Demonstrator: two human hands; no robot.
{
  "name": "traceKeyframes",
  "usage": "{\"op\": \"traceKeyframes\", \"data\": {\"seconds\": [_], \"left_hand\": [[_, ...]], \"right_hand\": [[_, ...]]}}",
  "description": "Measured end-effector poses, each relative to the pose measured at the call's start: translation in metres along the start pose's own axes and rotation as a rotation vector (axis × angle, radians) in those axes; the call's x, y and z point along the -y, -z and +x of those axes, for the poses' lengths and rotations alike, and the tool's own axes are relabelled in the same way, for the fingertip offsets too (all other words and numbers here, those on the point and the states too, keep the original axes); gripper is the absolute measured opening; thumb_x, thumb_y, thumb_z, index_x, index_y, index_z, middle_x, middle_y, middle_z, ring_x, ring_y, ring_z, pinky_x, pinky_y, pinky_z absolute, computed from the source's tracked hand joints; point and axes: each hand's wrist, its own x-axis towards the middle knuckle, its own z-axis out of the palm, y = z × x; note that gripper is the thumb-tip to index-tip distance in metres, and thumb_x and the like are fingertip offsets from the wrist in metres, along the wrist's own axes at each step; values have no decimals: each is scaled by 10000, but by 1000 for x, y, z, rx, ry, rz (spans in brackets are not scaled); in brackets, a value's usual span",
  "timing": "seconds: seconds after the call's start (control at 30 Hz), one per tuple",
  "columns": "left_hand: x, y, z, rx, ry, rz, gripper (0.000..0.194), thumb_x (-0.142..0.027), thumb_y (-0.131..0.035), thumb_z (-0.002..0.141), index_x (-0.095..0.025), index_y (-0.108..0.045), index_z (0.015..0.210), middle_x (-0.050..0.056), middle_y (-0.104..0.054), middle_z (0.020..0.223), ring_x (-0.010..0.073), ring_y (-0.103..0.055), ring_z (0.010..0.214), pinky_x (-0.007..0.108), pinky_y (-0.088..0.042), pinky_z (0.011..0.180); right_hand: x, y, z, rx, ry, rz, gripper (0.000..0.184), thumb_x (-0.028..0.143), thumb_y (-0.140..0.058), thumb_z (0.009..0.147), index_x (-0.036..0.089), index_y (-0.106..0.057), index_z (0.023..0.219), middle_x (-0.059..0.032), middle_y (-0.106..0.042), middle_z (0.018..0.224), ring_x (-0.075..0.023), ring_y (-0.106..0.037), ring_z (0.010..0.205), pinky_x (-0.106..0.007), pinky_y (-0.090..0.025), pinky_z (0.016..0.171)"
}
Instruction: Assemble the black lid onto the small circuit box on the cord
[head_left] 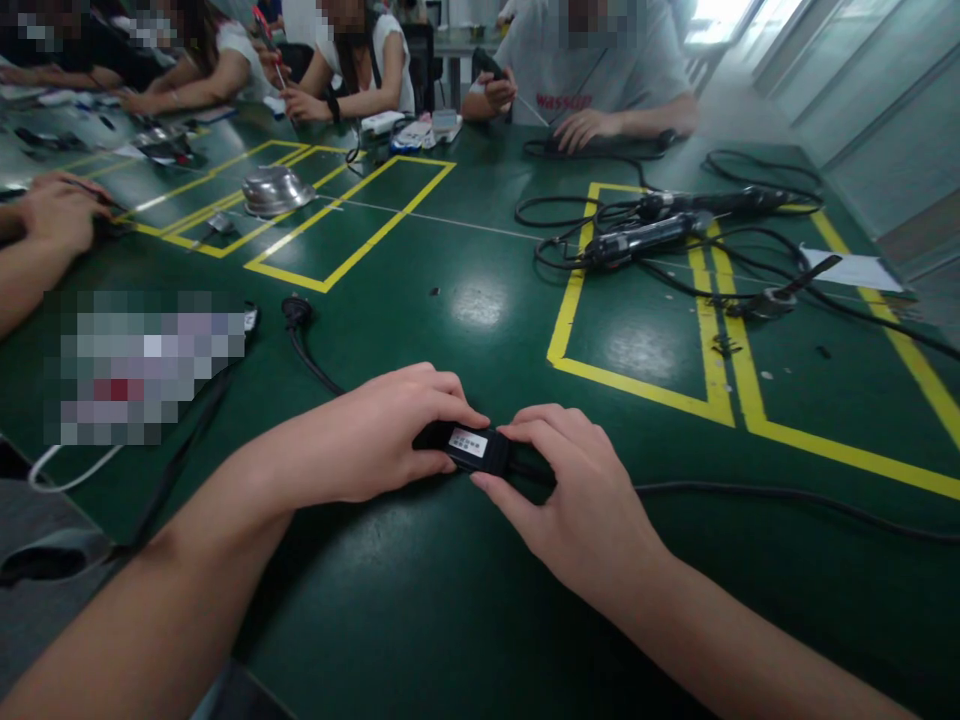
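A small black inline cable box (489, 452) with a white printed label lies between my two hands, low over the green table. My left hand (397, 435) pinches its left end between thumb and fingers. At the other end, the thumb and fingertips of my right hand (574, 490) close on the box's right edge. A black cable (720, 488) runs out beneath my right hand toward the right. Beyond my left wrist, a black power plug (297, 312) rests on the table, its cord passing behind that hand.
Black electric screwdrivers (649, 238) and looped cables lie at the right. A metal bowl (277, 190) sits inside yellow tape lines (390, 225). A blurred-out flat object (150, 365) is at the left. Several people work across the table; another person's hand (64, 215) rests at far left.
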Motion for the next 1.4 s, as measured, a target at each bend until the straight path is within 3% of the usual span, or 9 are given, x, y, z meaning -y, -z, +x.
{"op": "traceKeyframes", "data": {"seconds": [0.3,0.5,0.57,0.67,0.83,0.97,1.1,1.17,1.4], "left_hand": [[6,0,-2,-31,31,-103,533,-196,-821,919,-278,-698,1431,42,-777,1277,255,-691,1192,360,-517,1035],[14,5,-1,-46,58,-282,556,-299,-758,978,-253,-629,1517,55,-798,1270,232,-757,1100,358,-583,989],[16,2,3,-145,88,-218,504,-283,-755,970,-244,-655,1462,67,-786,1327,248,-749,1155,388,-580,1045],[17,-7,10,-260,115,-83,403,-216,-729,957,-235,-695,1358,77,-775,1371,274,-721,1253,444,-545,1145],[16,-9,12,-199,70,-63,372,-138,-637,964,-232,-710,1316,74,-785,1327,256,-731,1214,416,-551,1123],[16,4,1,-220,104,-10,175,-229,-689,954,-216,-723,1125,75,-771,1209,260,-718,1111,382,-554,991],[15,13,-8,27,176,-17,91,-308,-713,957,-227,-671,966,11,-749,948,203,-678,816,307,-477,724],[14,14,-9,93,177,-31,44,-271,-677,970,-231,-661,961,1,-746,934,187,-664,786,296,-451,697],[12,13,-7,108,147,-70,33,-226,-664,976,-234,-657,945,-12,-739,910,171,-643,772,275,-439,697]], "right_hand": [[2,1,0,35,-1,0,240,272,-786,931,239,-674,1141,-102,-786,1129,-322,-696,1030,-465,-507,848],[2,-3,-4,-93,-117,136,652,403,-712,936,225,-419,1491,-131,-737,1202,-307,-700,993,-497,-539,884],[1,-3,-5,-103,-122,161,580,358,-650,944,232,-407,1455,-118,-719,1170,-286,-682,953,-478,-534,862],[1,-1,-3,-91,-106,108,291,286,-588,922,248,-502,1198,-72,-676,1002,-251,-635,841,-410,-477,747],[1,1,1,-17,-27,8,46,219,-545,930,251,-540,964,-25,-627,821,-223,-592,747,-375,-386,700],[3,2,1,-9,19,3,66,187,-545,941,237,-588,934,-39,-661,808,-223,-591,741,-374,-385,708],[6,4,0,-11,47,-25,88,183,-547,945,237,-596,896,-47,-681,815,-213,-590,717,-361,-386,691],[7,5,-1,1,59,-44,87,192,-550,948,239,-602,896,-44,-683,819,-207,-581,691,-354,-375,666],[6,4,-4,14,43,-70,117,206,-542,991,244,-590,891,-40,-672,813,-207,-577,669,-347,-386,635]]}}
